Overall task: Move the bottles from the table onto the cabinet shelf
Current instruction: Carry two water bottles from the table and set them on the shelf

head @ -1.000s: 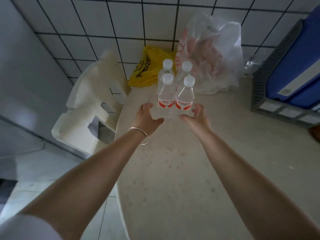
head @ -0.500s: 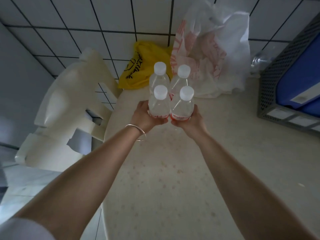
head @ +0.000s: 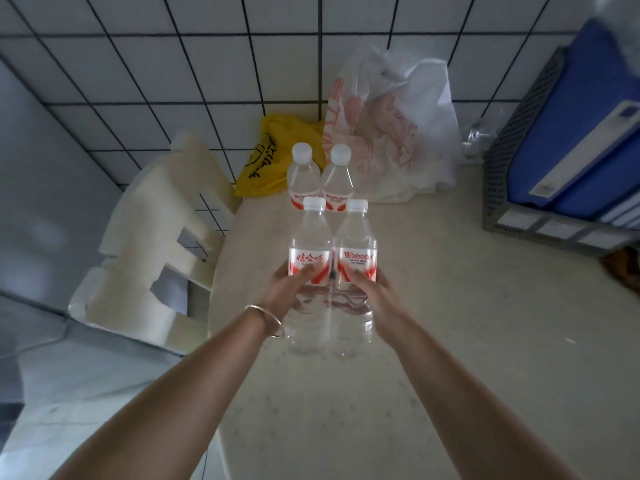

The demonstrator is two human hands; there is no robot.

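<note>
Two clear water bottles with white caps and red labels are lifted off the beige table (head: 450,306), side by side. My left hand (head: 287,292) grips the left bottle (head: 309,251) around its middle; a thin bracelet sits on that wrist. My right hand (head: 372,296) grips the right bottle (head: 356,251) the same way. Two more bottles stand upright on the table behind them, one on the left (head: 302,178) and one on the right (head: 338,178), touching each other. No cabinet shelf is in view.
A yellow bag (head: 273,157) and a white plastic bag (head: 398,133) lie against the tiled wall behind the bottles. A grey file rack with blue binders (head: 571,150) stands at the right. A white foam block (head: 156,244) sits off the table's left edge.
Both hands closed on the front two bottles and lifted them up and toward me, away from the back pair, which stayed in place.
</note>
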